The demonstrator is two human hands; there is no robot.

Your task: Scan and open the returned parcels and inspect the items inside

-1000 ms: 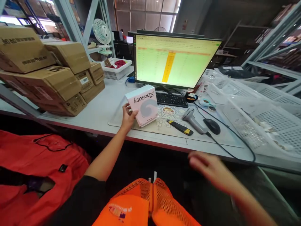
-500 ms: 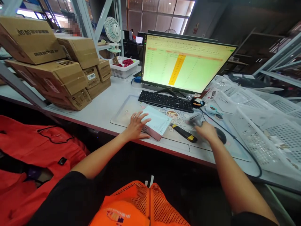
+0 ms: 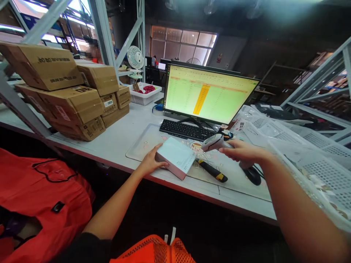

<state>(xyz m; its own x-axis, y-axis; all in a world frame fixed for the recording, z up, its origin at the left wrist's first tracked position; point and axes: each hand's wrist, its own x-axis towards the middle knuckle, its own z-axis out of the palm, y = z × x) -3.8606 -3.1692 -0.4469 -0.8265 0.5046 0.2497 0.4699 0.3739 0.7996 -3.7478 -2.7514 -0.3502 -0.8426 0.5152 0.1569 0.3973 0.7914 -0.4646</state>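
Observation:
My left hand [image 3: 152, 160] grips the left side of a small white box [image 3: 177, 155] at the front of the desk mat [image 3: 139, 142]. Thumb and fingers close on its edges, and the box rests on the mat. In my right hand [image 3: 241, 150] is a grey handheld barcode scanner [image 3: 215, 142], raised above the mat with its head pointing left toward the box. A black and yellow utility knife [image 3: 211, 170] lies between the box and the scanner. Under my right hand sits a black computer mouse [image 3: 252, 176], partly covered by the scanner's handle.
Behind the mat stand a black keyboard [image 3: 186, 130] and a lit monitor [image 3: 205, 95]. Stacked cardboard boxes [image 3: 74, 104] fill the desk's left side. White perforated baskets [image 3: 315, 157] crowd the right. A white basket [image 3: 145, 95] with red items and a fan [image 3: 135, 57] are farther back.
My right hand has lifted the scanner off the mat area and turned it toward the box. My left hand has gone from spread fingers on the box to gripping its side.

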